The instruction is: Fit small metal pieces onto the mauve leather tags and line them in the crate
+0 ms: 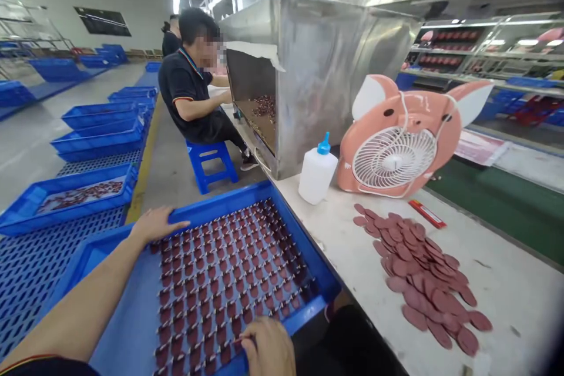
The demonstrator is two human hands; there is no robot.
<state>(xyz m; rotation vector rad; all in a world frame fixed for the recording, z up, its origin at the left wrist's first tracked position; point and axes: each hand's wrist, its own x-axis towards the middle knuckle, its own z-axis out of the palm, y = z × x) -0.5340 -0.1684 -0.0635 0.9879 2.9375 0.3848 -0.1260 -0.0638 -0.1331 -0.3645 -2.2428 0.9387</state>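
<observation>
A blue plastic tray (123, 299) is in front of me, partly over the table's left edge. Rows of small dark red oval pieces, each with a pale, shiny strip along its top, fill much of it. My left hand (152, 227) grips the tray's far-left rim, thumb stretched inward above the pieces. Near the rim closest to me, my right hand (269, 348) is closed in a pinch at the end of a row. A small dark red piece (238, 340) shows at its fingertips, mostly hidden.
On the white table (343, 258) lie a heap of reddish ovals (423, 276), a red packet (427, 214), a white squeeze bottle (316, 176) and a pink fan (396, 141). A metal hood (326, 70) stands behind. One person (194, 82) sits beyond; blue trays (70, 197) line the left.
</observation>
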